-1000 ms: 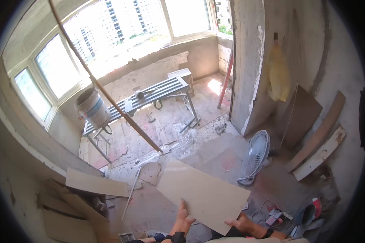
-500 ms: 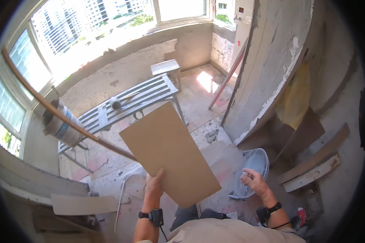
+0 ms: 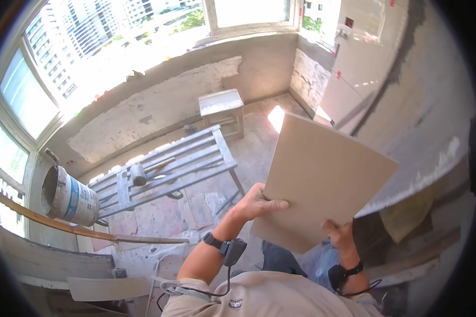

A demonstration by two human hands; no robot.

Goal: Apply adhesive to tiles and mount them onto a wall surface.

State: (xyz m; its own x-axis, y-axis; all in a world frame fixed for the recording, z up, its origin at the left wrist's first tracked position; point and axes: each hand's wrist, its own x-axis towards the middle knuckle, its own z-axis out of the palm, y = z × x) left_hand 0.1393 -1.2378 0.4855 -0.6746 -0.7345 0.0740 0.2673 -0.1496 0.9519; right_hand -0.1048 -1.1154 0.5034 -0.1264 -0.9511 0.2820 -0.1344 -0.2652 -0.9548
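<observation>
A beige rectangular board [image 3: 322, 164] is held up at a tilt in front of me, to the right of the metal slatted bench [image 3: 217, 153]. My left hand [image 3: 262, 203] grips its left side, thumb lying across the face. My right hand [image 3: 341, 232] holds the lower right edge, with its thumb on the face as well. Black devices with cables are strapped to both my wrists.
A mallet [image 3: 138, 174] lies on the bench, with a white bucket [image 3: 74, 198] at its left. A wooden stool [image 3: 221, 105] stands behind. A long pole [image 3: 121, 238] crosses the lower left. Windows [image 3: 31, 92] line the left and back; a wall [image 3: 428, 105] rises at the right.
The board has swung up and to the right. My right hand, off it half a second ago, now grips it again. The view has turned toward the balcony.
</observation>
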